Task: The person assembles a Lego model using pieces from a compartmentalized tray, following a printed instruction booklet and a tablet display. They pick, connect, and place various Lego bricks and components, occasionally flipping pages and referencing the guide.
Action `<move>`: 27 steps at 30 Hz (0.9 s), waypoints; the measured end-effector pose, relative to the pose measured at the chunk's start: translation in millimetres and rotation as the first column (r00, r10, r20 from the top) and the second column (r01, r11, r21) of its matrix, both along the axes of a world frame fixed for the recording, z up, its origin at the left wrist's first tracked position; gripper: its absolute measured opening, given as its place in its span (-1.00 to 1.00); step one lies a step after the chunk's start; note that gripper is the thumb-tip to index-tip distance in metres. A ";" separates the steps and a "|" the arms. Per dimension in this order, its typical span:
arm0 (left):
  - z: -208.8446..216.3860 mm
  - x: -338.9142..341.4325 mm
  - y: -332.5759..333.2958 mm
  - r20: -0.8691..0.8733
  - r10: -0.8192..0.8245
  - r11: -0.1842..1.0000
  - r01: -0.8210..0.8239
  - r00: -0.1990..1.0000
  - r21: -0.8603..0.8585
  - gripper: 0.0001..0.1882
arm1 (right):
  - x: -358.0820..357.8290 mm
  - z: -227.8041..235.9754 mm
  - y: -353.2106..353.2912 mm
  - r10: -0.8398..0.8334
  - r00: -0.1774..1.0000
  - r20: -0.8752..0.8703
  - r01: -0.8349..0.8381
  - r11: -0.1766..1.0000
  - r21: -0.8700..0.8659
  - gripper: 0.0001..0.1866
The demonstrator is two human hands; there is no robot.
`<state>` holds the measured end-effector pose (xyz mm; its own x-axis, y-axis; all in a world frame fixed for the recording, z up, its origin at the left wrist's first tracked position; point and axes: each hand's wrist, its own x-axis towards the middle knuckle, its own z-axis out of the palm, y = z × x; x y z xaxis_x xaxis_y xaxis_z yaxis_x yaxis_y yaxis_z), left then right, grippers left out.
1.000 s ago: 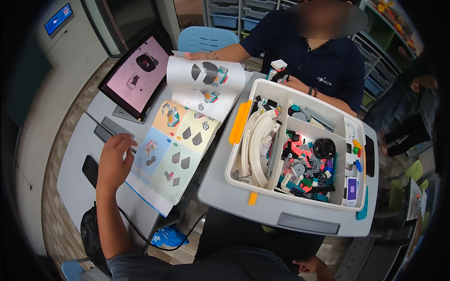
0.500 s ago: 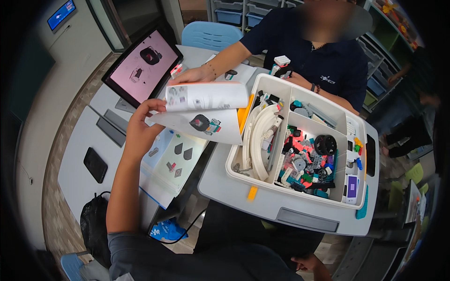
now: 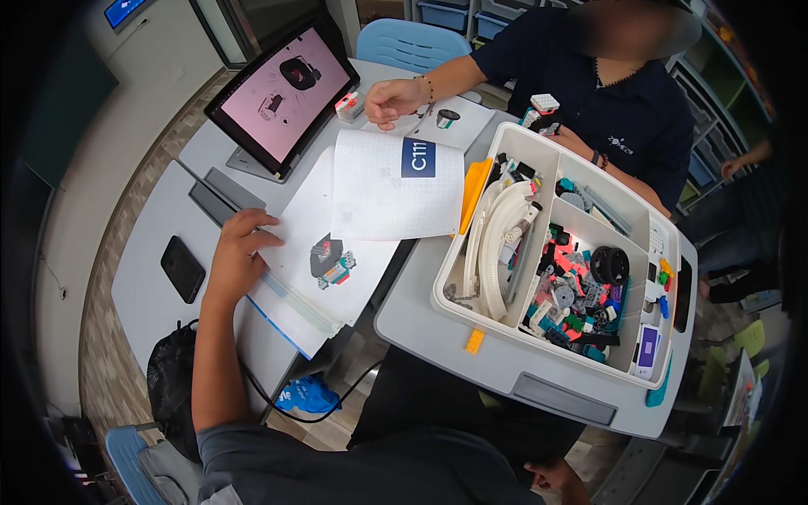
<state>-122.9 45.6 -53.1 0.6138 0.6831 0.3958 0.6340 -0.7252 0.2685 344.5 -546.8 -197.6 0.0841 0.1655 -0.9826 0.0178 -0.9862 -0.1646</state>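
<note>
My left hand is open, its fingers spread at the left edge of an instruction booklet. The booklet lies open on the table, with a picture of a brick model on its visible page. Across its upper right lies a white page with a faint grid and a dark blue block, untouched by any hand. My right hand is low at the bottom edge, dim and partly hidden, so its fingers cannot be made out. To the right stands a white sorting tray of building bricks.
Behind the booklet is a screen showing models. A co-worker's hand hovers beside a small brick block; their other hand is by a brick build. A black phone lies left, above a black bag.
The raised pages have come down onto the booklet. My left hand has let go of them and lowered to the booklet's left edge. The co-worker's hand has drawn back from the pages.
</note>
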 end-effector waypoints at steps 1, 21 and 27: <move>-3.6 -4.9 1.2 -0.004 0.017 1.000 -0.017 1.000 0.024 -0.57 | 1.8 -1.6 -1.7 -0.006 1.000 -0.011 0.006 1.000 0.000 -0.37; 1.0 -8.5 -14.2 -0.083 0.182 0.983 -0.182 0.980 0.013 -0.79 | -19.1 10.0 5.8 -0.288 0.956 0.051 0.278 0.949 0.146 -0.48; -3.1 3.0 -12.3 -0.076 0.216 0.976 -0.215 0.973 0.022 -0.91 | -20.9 5.7 -2.4 -0.268 0.962 0.059 0.257 0.955 0.148 -0.44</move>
<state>-119.9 33.3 -56.2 0.4816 0.7977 0.3629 0.7943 -0.5723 0.2040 323.5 -549.2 -192.0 0.2174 0.2601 -0.9408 -0.2207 -0.9258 -0.3069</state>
